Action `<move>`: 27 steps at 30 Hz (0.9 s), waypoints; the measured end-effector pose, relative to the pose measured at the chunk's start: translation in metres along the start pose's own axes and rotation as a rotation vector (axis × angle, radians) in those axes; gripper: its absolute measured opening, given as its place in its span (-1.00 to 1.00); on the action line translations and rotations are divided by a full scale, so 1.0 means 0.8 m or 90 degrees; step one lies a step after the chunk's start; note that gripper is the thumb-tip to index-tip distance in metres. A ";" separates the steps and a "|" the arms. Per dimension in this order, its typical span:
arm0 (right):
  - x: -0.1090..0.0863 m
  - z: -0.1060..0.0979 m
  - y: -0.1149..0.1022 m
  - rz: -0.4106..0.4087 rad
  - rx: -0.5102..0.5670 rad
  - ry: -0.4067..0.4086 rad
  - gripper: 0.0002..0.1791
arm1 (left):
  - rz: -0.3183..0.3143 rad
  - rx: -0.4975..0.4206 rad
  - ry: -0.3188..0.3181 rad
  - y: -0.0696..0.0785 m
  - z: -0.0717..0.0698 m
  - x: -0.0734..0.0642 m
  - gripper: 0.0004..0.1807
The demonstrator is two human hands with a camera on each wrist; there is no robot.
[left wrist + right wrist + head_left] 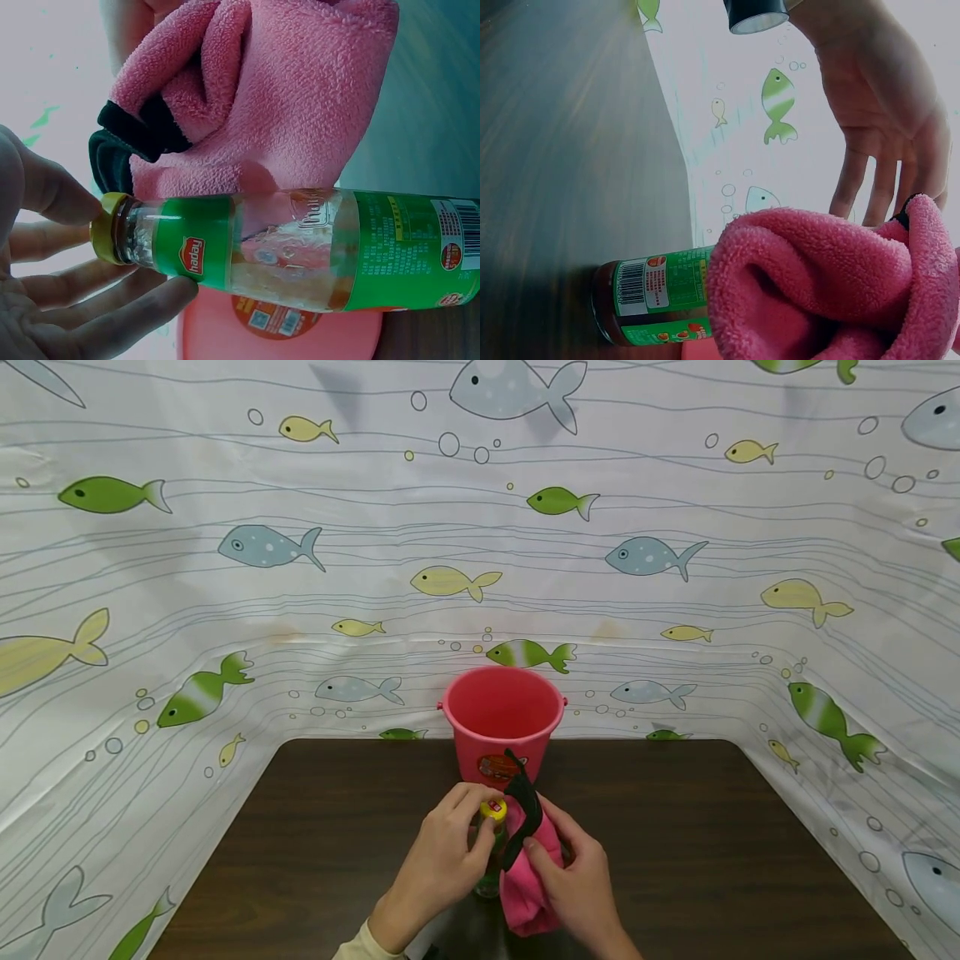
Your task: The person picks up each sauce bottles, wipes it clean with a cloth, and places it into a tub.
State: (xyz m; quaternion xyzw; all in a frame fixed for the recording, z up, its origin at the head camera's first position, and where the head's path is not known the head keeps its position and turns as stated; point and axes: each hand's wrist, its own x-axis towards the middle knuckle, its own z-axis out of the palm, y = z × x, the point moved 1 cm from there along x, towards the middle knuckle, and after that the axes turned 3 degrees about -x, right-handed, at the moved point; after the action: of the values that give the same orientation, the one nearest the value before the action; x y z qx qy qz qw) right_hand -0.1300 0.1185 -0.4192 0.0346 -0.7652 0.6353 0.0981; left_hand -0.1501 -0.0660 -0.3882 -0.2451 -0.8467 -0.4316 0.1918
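A glass sauce bottle [292,251] with green labels and a yellow cap [492,811] stands on the dark table in front of the pink bucket. My left hand [438,853] pinches the bottle at its cap and neck, thumb on one side and fingers on the other. Right beside it, my right hand [579,885] holds a fluffy pink cloth [529,897] with black edging, thumb in front. The cloth [810,270] is folded and bunched against the bottle's right side, covering part of it in the right wrist view.
Behind the hands, a pink bucket [504,714] with a round sticker stands near the back edge of the dark wood table [697,843]. White sheeting [360,602] printed with fish rises around the back and both sides.
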 end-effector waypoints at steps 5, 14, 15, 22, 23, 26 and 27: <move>-0.001 0.002 -0.002 -0.001 0.008 -0.008 -0.43 | 0.000 0.005 0.000 0.000 0.001 0.000 -0.70; 0.000 0.004 -0.010 0.000 0.005 -0.014 -0.42 | -0.011 -0.006 0.007 -0.001 0.002 -0.001 -0.70; 0.000 0.004 -0.011 0.000 0.004 -0.015 -0.41 | -0.011 -0.006 0.008 -0.001 0.002 -0.001 -0.70; -0.002 0.007 -0.015 0.006 -0.010 -0.018 -0.39 | -0.014 -0.015 0.004 0.000 0.002 -0.001 -0.70; -0.003 0.008 -0.015 0.005 -0.016 -0.018 -0.39 | -0.013 -0.015 0.005 0.000 0.002 -0.001 -0.70; -0.003 0.010 -0.015 -0.003 -0.043 -0.024 -0.36 | -0.011 -0.017 0.007 0.000 0.002 -0.001 -0.70; -0.003 0.011 -0.015 -0.006 -0.057 -0.027 -0.36 | -0.011 -0.017 0.007 0.000 0.002 -0.001 -0.71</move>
State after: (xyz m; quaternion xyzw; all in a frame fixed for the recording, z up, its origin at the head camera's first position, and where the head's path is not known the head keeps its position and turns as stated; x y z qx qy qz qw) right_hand -0.1264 0.1075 -0.4097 0.0477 -0.7948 0.5988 0.0862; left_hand -0.1496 -0.0651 -0.3896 -0.2380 -0.8419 -0.4460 0.1890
